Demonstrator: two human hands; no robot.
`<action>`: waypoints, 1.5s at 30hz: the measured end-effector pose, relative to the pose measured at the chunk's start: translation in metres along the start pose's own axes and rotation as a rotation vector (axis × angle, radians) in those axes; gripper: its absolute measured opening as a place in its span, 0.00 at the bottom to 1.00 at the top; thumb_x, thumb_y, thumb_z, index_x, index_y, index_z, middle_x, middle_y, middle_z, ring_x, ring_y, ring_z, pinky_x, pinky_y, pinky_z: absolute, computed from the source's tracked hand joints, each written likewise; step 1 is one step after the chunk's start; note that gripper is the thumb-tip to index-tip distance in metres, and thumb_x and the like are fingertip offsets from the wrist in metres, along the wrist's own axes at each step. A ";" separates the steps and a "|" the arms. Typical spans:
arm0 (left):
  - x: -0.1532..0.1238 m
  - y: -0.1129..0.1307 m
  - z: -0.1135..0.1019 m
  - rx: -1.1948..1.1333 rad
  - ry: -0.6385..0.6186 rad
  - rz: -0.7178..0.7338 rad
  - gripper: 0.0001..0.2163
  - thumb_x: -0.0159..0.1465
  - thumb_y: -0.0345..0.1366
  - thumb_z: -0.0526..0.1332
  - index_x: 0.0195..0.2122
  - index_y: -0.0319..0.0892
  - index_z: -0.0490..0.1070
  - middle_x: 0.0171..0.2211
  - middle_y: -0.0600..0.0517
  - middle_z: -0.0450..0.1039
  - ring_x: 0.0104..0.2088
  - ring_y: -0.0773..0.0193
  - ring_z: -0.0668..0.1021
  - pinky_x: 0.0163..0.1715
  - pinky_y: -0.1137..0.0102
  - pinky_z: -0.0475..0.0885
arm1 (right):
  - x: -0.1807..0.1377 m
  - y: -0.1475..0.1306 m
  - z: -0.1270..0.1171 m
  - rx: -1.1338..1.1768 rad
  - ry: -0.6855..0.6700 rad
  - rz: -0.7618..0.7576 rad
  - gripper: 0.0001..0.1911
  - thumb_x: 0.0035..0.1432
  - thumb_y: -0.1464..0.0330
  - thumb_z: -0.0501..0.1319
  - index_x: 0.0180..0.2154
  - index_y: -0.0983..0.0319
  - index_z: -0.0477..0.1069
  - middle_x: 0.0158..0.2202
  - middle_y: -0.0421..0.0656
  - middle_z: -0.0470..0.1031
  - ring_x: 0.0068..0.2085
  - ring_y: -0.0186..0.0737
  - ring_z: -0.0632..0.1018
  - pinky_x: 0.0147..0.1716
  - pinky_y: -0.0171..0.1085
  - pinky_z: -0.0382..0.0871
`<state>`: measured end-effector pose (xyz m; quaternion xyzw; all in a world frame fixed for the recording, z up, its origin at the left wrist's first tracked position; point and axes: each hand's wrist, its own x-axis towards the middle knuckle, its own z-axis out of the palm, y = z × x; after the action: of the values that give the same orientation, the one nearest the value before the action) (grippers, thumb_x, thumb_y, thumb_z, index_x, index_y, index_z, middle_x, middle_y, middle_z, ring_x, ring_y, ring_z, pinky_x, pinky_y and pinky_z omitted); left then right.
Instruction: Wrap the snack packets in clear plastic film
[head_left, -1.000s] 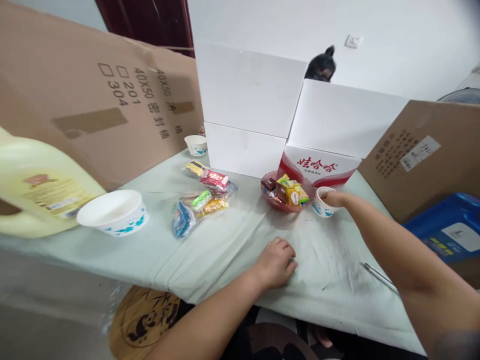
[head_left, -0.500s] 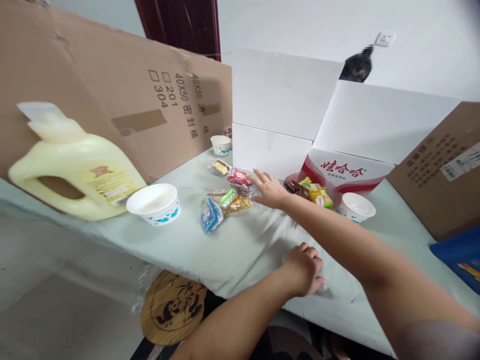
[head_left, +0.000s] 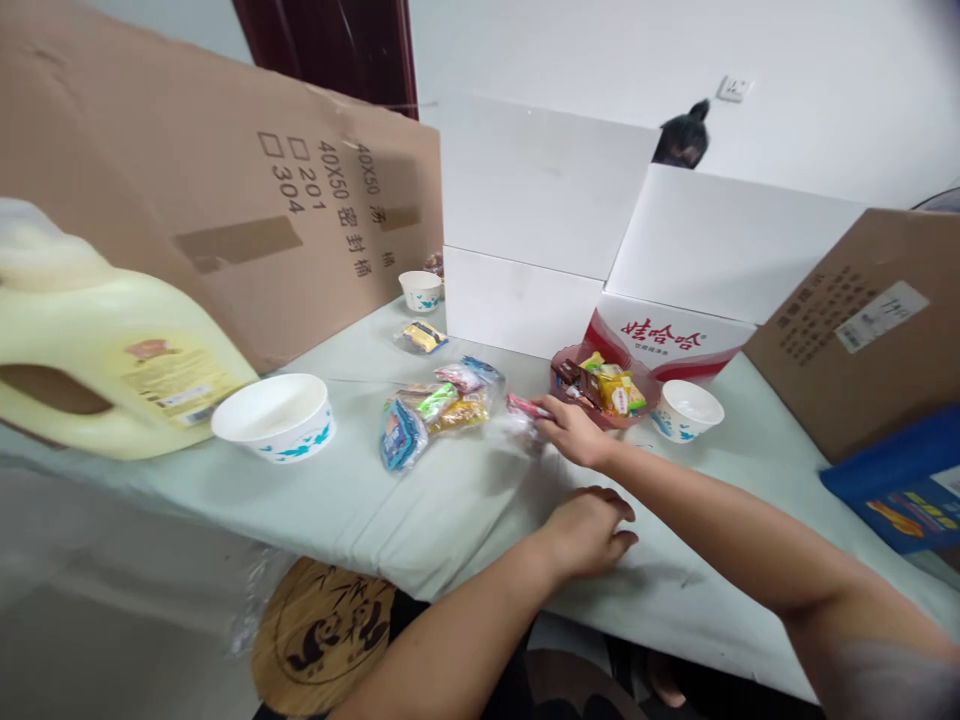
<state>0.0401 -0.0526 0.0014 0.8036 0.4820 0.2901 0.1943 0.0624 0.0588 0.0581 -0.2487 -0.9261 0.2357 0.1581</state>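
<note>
Head view: table under pale cloth.
Right hand: holding a red packet, left of the pink bowl.
Left hand: nearer, fingers curled; cannot tell whether it holds anything.
Wrapped snacks: left of the red packet.

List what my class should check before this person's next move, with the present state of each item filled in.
1. Right hand has hold of the red packet: ok, it is pinched.
2. Left hand holds nothing: cannot tell, its underside is hidden.
3. Red bowl upright: ok, with wrapped snacks in it.
4. Paper cup beside the red bowl upright: ok.
5. Loose packets on the table all lying apart: not ok, several are bunched together.
</note>
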 end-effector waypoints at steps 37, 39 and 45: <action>0.002 -0.003 0.012 -0.109 0.081 -0.136 0.33 0.55 0.33 0.67 0.61 0.43 0.58 0.57 0.42 0.65 0.56 0.49 0.72 0.57 0.54 0.68 | -0.220 0.045 -0.032 -0.505 0.082 0.132 0.19 0.65 0.74 0.50 0.56 0.62 0.66 0.43 0.49 0.72 0.41 0.43 0.76 0.42 0.41 0.73; 0.002 0.000 0.010 -0.101 0.068 -0.157 0.28 0.55 0.35 0.67 0.57 0.43 0.63 0.57 0.42 0.65 0.54 0.49 0.73 0.56 0.54 0.69 | -0.241 0.069 -0.041 -0.518 0.160 0.235 0.18 0.66 0.72 0.49 0.54 0.63 0.68 0.44 0.50 0.72 0.42 0.44 0.76 0.42 0.42 0.73; 0.004 0.005 0.010 -0.084 0.147 -0.131 0.22 0.52 0.38 0.70 0.47 0.42 0.70 0.49 0.45 0.69 0.52 0.49 0.71 0.55 0.53 0.67 | -0.272 0.095 -0.048 -0.557 0.369 0.337 0.15 0.66 0.65 0.52 0.49 0.62 0.71 0.43 0.52 0.73 0.46 0.52 0.74 0.47 0.54 0.71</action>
<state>0.0514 -0.0520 -0.0025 0.7381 0.5339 0.3548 0.2105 0.3435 0.0027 0.0019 -0.4694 -0.8567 -0.0511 0.2075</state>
